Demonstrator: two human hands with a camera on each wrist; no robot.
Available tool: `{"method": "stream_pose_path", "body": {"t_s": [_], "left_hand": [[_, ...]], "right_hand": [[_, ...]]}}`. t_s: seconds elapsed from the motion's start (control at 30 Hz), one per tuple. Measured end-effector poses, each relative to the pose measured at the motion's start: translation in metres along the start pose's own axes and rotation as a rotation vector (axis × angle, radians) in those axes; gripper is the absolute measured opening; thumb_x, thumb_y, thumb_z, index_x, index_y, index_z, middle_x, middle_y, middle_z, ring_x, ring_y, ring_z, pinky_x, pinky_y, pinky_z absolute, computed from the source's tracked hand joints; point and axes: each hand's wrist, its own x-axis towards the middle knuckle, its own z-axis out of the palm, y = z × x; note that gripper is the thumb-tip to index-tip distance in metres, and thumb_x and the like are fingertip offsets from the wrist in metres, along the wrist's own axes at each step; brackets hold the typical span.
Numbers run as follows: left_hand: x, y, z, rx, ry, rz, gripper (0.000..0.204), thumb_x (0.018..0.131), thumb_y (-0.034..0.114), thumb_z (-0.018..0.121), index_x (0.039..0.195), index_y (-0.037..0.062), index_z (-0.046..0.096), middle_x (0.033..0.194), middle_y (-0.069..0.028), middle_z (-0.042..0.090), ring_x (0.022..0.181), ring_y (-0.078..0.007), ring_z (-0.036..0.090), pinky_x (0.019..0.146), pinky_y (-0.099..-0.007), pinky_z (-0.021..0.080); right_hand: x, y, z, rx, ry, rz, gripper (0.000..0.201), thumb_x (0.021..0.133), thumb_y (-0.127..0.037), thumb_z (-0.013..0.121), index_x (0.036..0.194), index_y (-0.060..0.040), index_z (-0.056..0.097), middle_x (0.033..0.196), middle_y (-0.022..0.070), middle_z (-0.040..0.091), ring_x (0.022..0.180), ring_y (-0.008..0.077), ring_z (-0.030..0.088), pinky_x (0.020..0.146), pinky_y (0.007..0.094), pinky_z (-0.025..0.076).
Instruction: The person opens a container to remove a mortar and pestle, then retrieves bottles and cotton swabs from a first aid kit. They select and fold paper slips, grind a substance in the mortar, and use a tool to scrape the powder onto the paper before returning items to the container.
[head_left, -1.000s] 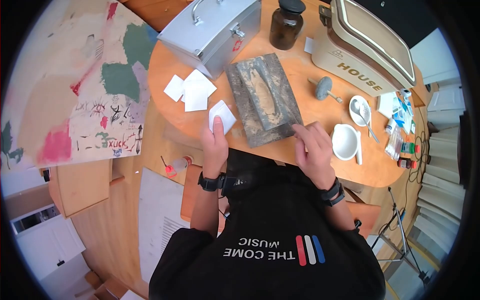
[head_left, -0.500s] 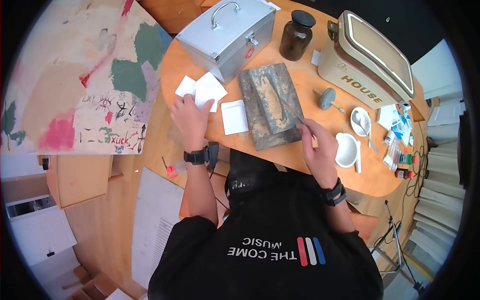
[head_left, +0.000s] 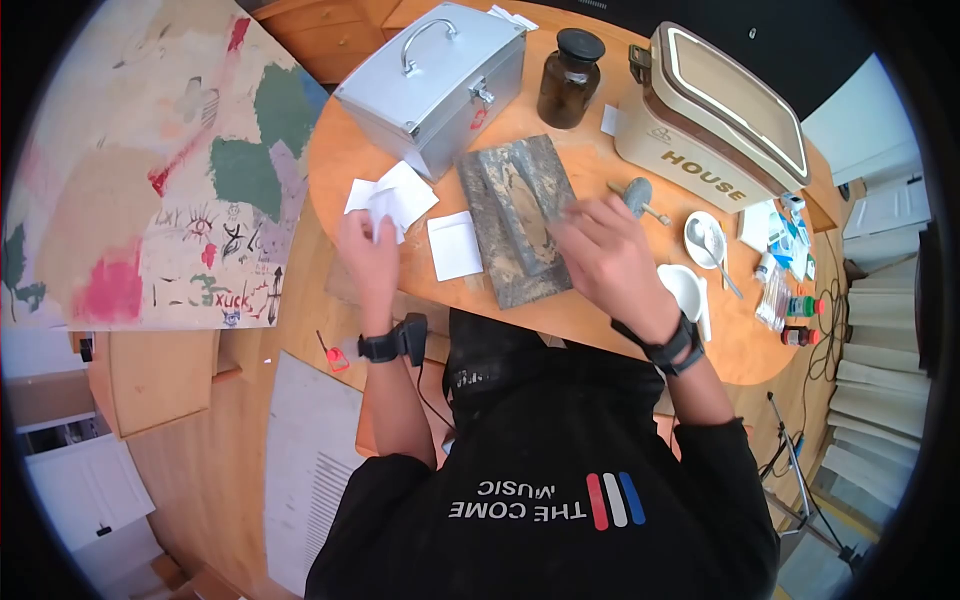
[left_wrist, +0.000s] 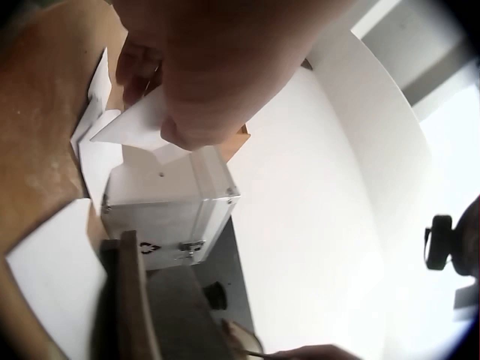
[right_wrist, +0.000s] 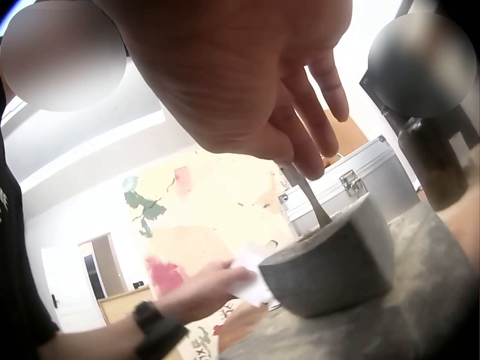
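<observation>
Taking the grey block (head_left: pixel 522 210) as the centre of the clock in the head view, with 12 at the top, the left hand (head_left: pixel 365 255) is between 8 and 9 o'clock, pinching a white paper sheet (left_wrist: pixel 139 124) between thumb and fingers. Beside it, at 9 o'clock, more white papers (head_left: pixel 405 193) overlap on the table (head_left: pixel 600 165); a single white square (head_left: pixel 455 246) lies flat at 8.

The right hand (head_left: pixel 605 255) is at 4 o'clock, close to the block. It pinches a thin metal tool (right_wrist: pixel 312 199), its other fingers spread, and the tool slants down to the block's upper face; whether the tip touches, I cannot tell.

The block lies on a wider dark slab (head_left: pixel 478 215), with a tan smear along its top. A silver case (head_left: pixel 440 95) stands at 11 o'clock, a dark stoppered bottle (head_left: pixel 568 85) near 1, the beige HOUSE box (head_left: pixel 700 165) at 2. A grey disc (head_left: pixel 636 194) on a rod lies at 3, and a white mortar (head_left: pixel 680 290) stands at 4, well apart from the block.
</observation>
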Motion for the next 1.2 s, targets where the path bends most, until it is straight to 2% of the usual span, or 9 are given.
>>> {"method": "stream_pose_path", "body": {"t_s": [0.13,0.33,0.37,0.47,0.6,0.9,1.03,1.1,1.2], "left_hand": [[-0.01,0.061,-0.03,-1.097,-0.138,-0.512,0.045,0.095,0.01,0.05,0.139,0.0004,0.052,0.115,-0.0183,0.065,0.106,-0.0317,0.064,0.091,-0.0492,0.055],[-0.042,0.072,-0.043,-1.591,-0.538,-0.535,0.053,0.11,0.036,0.038,0.147,-0.0017,0.042,0.122,-0.0217,0.065,0.103,-0.032,0.066,0.089,-0.0495,0.057],[-0.044,0.075,-0.04,-1.563,-0.661,-0.5,0.073,0.109,0.059,0.032,0.15,-0.0012,0.04,0.125,-0.0214,0.063,0.102,-0.0295,0.067,0.086,-0.0463,0.057],[-0.041,0.094,-0.04,-1.529,-0.922,-0.338,0.088,0.104,0.071,0.03,0.152,-0.002,0.037,0.127,-0.0203,0.063,0.104,-0.0269,0.067,0.084,-0.0422,0.057],[-0.047,0.105,-0.041,-1.347,-0.956,-0.308,0.101,0.099,0.079,0.031,0.152,-0.0077,0.038,0.123,-0.0166,0.065,0.102,-0.0221,0.066,0.081,-0.0353,0.054],[-0.05,0.102,-0.042,-1.227,-1.174,-0.084,0.081,0.108,0.061,0.035,0.152,-0.0073,0.039,0.127,-0.0114,0.064,0.115,-0.0162,0.06,0.096,-0.0302,0.048],[-0.06,0.112,-0.053,-1.134,-1.162,-0.261,0.06,0.113,0.037,0.039,0.155,-0.0054,0.036,0.148,-0.0179,0.056,0.139,-0.0246,0.052,0.112,-0.0351,0.044],[-0.06,0.107,-0.046,-1.185,-1.256,-0.247,0.06,0.113,0.036,0.04,0.156,-0.005,0.033,0.149,-0.0189,0.055,0.136,-0.0258,0.054,0.11,-0.0367,0.047],[-0.069,0.109,-0.045,-1.325,-1.281,-0.338,0.065,0.11,0.042,0.046,0.154,-0.0062,0.035,0.136,-0.017,0.06,0.124,-0.0254,0.061,0.105,-0.0388,0.051]], "right_hand": [[0.001,0.001,0.015,0.007,-0.023,-0.04,0.027,0.069,-0.001,0.068,0.096,-0.0015,0.07,0.088,0.01,0.068,0.1,0.029,0.066,0.082,0.0404,0.05],[-0.009,-0.02,-0.022,0.089,0.122,0.069,0.031,0.07,0.003,0.074,0.099,-0.004,0.072,0.097,0.008,0.072,0.109,0.0333,0.066,0.083,0.0444,0.05],[0.001,-0.026,-0.027,0.209,0.163,0.091,0.03,0.07,0.005,0.076,0.099,-0.0039,0.073,0.097,0.0077,0.074,0.108,0.0336,0.067,0.084,0.043,0.049],[0.028,-0.041,-0.031,0.478,0.165,0.095,0.024,0.074,0.004,0.074,0.097,-0.0034,0.075,0.092,0.0075,0.074,0.105,0.0334,0.068,0.085,0.0423,0.05],[0.036,-0.036,-0.034,0.475,0.108,0.132,0.017,0.083,0.004,0.073,0.099,-0.0024,0.078,0.09,0.0081,0.076,0.107,0.0304,0.068,0.085,0.0377,0.052],[0.034,-0.025,-0.037,0.673,-0.008,0.198,0.01,0.086,0.001,0.069,0.094,-0.0015,0.074,0.091,0.0096,0.073,0.098,0.0277,0.069,0.084,0.0389,0.052],[0.032,-0.018,-0.037,0.807,-0.109,0.239,0.008,0.088,0.001,0.068,0.095,-0.0007,0.072,0.092,0.0104,0.073,0.092,0.0276,0.068,0.082,0.0373,0.053],[0.032,-0.015,-0.038,0.918,-0.148,0.331,0.005,0.089,0.0,0.066,0.092,-0.0015,0.07,0.086,0.0093,0.072,0.085,0.0281,0.067,0.08,0.0379,0.052],[0.03,-0.005,-0.038,0.983,-0.326,0.325,0.007,0.095,0.002,0.065,0.098,0.0025,0.07,0.106,0.0134,0.07,0.086,0.0203,0.071,0.08,0.0299,0.055]]}}
